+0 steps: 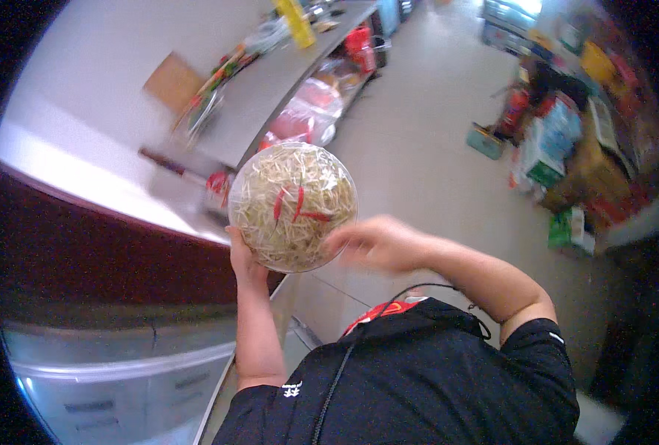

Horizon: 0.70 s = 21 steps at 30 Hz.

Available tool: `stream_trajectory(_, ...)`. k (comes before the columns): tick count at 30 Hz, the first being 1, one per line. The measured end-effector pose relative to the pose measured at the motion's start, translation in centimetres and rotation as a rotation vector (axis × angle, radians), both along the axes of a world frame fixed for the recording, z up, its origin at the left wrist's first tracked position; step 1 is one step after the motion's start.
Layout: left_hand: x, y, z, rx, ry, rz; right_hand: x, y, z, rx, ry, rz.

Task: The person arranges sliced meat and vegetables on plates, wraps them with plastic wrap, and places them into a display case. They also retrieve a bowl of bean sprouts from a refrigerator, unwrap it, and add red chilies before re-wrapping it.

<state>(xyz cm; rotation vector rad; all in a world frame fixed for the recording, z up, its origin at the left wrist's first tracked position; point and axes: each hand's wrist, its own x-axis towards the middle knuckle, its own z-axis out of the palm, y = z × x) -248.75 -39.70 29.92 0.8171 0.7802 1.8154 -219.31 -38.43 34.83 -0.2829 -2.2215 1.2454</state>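
Note:
A round dish of bean sprouts (257, 222) is held up in front of my chest. Clear plastic wrap seems to cover it, with light glinting off the surface. Three red chillies (298, 204) lie near the middle of the sprouts. My left hand (245, 258) grips the dish from its lower left rim, the fingers hidden beneath. Blurred by motion, my right hand (382, 242) is at the dish's lower right edge; whether it touches the rim is unclear.
A long counter (251, 94) runs along the left wall, with bagged goods (312, 105) on the shelf below. Boxes and packages (552, 139) are piled on the right. Grey floor (418, 111) stretches between them. A glass-fronted case (112, 384) stands at lower left.

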Motion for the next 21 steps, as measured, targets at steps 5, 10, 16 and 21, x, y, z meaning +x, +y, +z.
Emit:
stream_trajectory(5, 4.4, -5.4, 3.8, -0.107, 0.007, 0.241, 1.7, 10.9, 1.5, -0.576, 0.057, -0.187)
stream_trajectory(10, 3.7, -1.1, 5.0, -0.249, -0.062, 0.287, -5.4, 19.5, 3.4, -0.992, 0.018, 0.281)
stream_trajectory(16, -2.4, 5.9, 5.8, -0.259, -0.143, 0.186, -11.6, 23.5, 8.0, -0.880, -0.017, 0.153)
stream_trajectory(21, -1.7, 5.1, 4.2, -0.310, -0.119, 0.157, -10.1, 24.2, 5.2, -0.822, -0.077, 0.184)
